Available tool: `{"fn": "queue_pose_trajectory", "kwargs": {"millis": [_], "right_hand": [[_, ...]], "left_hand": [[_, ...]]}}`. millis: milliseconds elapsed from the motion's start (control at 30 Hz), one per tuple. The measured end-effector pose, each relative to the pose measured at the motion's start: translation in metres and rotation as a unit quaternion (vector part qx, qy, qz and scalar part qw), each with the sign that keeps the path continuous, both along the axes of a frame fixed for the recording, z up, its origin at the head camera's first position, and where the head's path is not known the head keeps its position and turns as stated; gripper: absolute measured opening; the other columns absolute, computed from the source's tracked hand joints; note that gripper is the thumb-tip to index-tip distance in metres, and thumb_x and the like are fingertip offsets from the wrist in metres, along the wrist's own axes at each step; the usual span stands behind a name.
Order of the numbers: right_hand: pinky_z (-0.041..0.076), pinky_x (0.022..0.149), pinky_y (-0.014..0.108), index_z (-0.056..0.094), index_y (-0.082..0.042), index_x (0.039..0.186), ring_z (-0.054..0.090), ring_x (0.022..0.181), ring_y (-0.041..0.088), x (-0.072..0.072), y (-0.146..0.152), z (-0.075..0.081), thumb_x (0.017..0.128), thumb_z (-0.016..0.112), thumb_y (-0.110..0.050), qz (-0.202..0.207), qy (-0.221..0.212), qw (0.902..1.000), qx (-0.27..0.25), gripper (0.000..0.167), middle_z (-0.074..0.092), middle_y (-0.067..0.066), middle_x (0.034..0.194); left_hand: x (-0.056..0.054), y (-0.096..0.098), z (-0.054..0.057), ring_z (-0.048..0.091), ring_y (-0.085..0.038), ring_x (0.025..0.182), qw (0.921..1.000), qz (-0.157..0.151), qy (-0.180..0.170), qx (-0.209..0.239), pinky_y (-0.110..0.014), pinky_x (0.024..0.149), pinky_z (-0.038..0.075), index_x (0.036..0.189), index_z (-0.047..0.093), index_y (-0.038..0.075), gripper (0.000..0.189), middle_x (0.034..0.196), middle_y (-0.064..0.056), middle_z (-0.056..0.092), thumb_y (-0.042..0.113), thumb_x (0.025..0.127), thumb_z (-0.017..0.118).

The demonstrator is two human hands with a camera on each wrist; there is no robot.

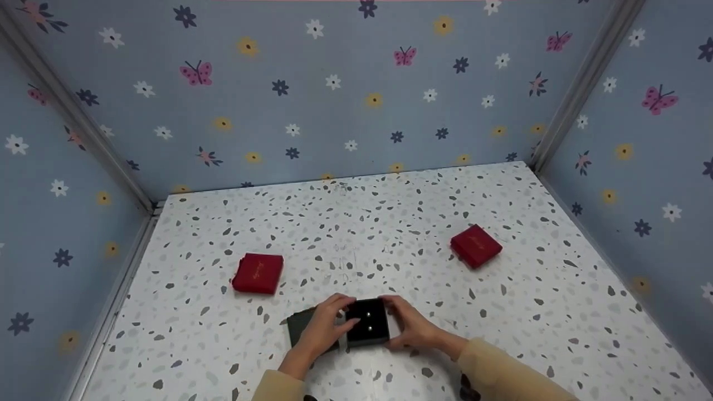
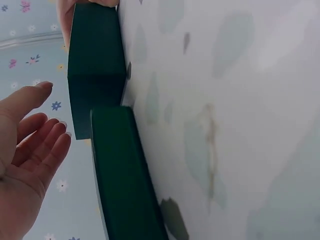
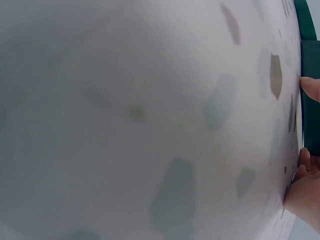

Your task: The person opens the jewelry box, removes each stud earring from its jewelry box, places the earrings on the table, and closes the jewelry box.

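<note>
A dark green jewelry box lies near the front of the table, its black inner pad facing up with two small shiny studs on it. Beside it on the left is a flat green lid, partly covered by my left hand. In the left wrist view, the left hand hovers near the box and lid with loosely bent fingers and nothing between them. My right hand grips the right end of the box, thumb on its near side and fingers at the far corner.
A red box with gold lettering sits to the left on the speckled white table. Another red box stands farther back on the right. Flower-patterned panels rise around the table's back and sides.
</note>
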State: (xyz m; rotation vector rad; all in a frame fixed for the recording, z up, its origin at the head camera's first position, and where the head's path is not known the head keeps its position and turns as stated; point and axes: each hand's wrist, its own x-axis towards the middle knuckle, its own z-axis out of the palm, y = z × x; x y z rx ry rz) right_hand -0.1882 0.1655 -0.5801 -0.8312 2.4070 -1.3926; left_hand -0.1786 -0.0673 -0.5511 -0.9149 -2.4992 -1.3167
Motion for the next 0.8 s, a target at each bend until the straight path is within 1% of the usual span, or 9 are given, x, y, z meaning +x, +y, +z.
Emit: {"fn": "queue_pose_trajectory", "kwargs": {"millis": [100, 167, 267, 333, 400, 533, 633, 733, 800], "right_hand": [[0.032, 0.093, 0.031, 0.029, -0.005, 0.132, 0.042, 0.105, 0.017, 0.002, -0.002, 0.004, 0.056, 0.079, -0.003, -0.004, 0.0, 0.9999, 0.009, 0.091, 0.043, 0.003, 0.12], [0.032, 0.093, 0.032, 0.029, -0.003, 0.131, 0.042, 0.105, 0.021, 0.004, -0.004, 0.012, 0.056, 0.079, 0.0, -0.005, -0.002, 0.9999, 0.009, 0.09, 0.043, 0.006, 0.119], [0.031, 0.094, 0.035, 0.029, 0.001, 0.13, 0.042, 0.105, 0.028, 0.009, -0.006, 0.026, 0.056, 0.077, 0.004, -0.005, -0.01, 0.9999, 0.001, 0.088, 0.043, 0.012, 0.119], [0.032, 0.094, 0.036, 0.029, 0.004, 0.129, 0.042, 0.105, 0.03, 0.011, -0.007, 0.032, 0.056, 0.075, 0.007, -0.001, -0.014, 0.9998, -0.012, 0.086, 0.043, 0.015, 0.119], [0.032, 0.094, 0.036, 0.029, 0.005, 0.129, 0.042, 0.106, 0.029, 0.011, -0.006, 0.031, 0.056, 0.075, 0.008, 0.002, -0.012, 0.9997, -0.021, 0.086, 0.043, 0.015, 0.119], [0.033, 0.094, 0.034, 0.029, 0.002, 0.129, 0.042, 0.108, 0.022, 0.005, -0.003, 0.013, 0.055, 0.076, 0.006, 0.012, 0.007, 0.9993, -0.034, 0.088, 0.044, 0.01, 0.121], [0.033, 0.093, 0.032, 0.03, -0.002, 0.13, 0.042, 0.107, 0.019, 0.001, -0.001, 0.002, 0.055, 0.078, 0.0, 0.016, 0.015, 0.9992, -0.033, 0.089, 0.043, 0.007, 0.122], [0.033, 0.094, 0.032, 0.029, -0.004, 0.131, 0.042, 0.107, 0.019, 0.0, 0.0, -0.001, 0.056, 0.078, -0.004, 0.012, 0.003, 0.9996, -0.025, 0.09, 0.042, 0.005, 0.123], [0.032, 0.094, 0.032, 0.029, -0.005, 0.131, 0.041, 0.107, 0.018, 0.0, 0.0, 0.001, 0.057, 0.079, -0.005, 0.005, -0.003, 0.9999, -0.01, 0.09, 0.041, 0.003, 0.123]], "left_hand": [[-0.001, 0.004, -0.002, 0.056, -0.022, 0.078, 1.0, -0.006, -0.001, 0.008, -0.03, 0.063, 0.049, 0.106, 0.057, -0.006, 0.033, 0.093, -0.012, 0.056, 0.002, 0.076, 0.067], [0.0, 0.006, -0.002, 0.055, -0.021, 0.076, 0.9998, -0.004, -0.012, 0.013, -0.03, 0.063, 0.048, 0.106, 0.057, -0.006, 0.032, 0.09, -0.011, 0.056, 0.004, 0.077, 0.067], [0.0, 0.01, -0.003, 0.054, -0.019, 0.073, 0.9994, 0.006, -0.03, 0.017, -0.029, 0.062, 0.047, 0.106, 0.058, -0.005, 0.031, 0.086, -0.009, 0.056, 0.006, 0.077, 0.067], [0.0, 0.012, -0.004, 0.054, -0.018, 0.072, 0.999, 0.018, -0.038, 0.016, -0.027, 0.062, 0.046, 0.104, 0.059, -0.004, 0.03, 0.084, -0.008, 0.056, 0.007, 0.077, 0.067], [0.0, 0.014, -0.006, 0.053, -0.017, 0.071, 0.9985, 0.033, -0.043, 0.011, -0.025, 0.061, 0.045, 0.103, 0.06, -0.004, 0.029, 0.082, -0.007, 0.057, 0.007, 0.077, 0.068], [0.0, 0.018, -0.007, 0.052, -0.014, 0.068, 0.9972, 0.058, -0.047, 0.003, -0.023, 0.06, 0.044, 0.099, 0.062, -0.004, 0.027, 0.078, -0.005, 0.057, 0.007, 0.075, 0.069], [0.0, 0.02, -0.008, 0.051, -0.013, 0.065, 0.9962, 0.071, -0.05, 0.0, -0.023, 0.058, 0.043, 0.096, 0.063, -0.003, 0.025, 0.074, -0.004, 0.056, 0.007, 0.074, 0.07], [-0.001, 0.023, -0.009, 0.05, -0.012, 0.063, 0.9955, 0.075, -0.057, -0.003, -0.023, 0.057, 0.043, 0.093, 0.065, -0.003, 0.022, 0.072, -0.003, 0.056, 0.007, 0.074, 0.07], [-0.002, 0.024, -0.01, 0.05, -0.01, 0.063, 0.9952, 0.073, -0.066, -0.006, -0.022, 0.056, 0.043, 0.091, 0.066, -0.002, 0.02, 0.071, -0.003, 0.057, 0.008, 0.074, 0.07]]}}
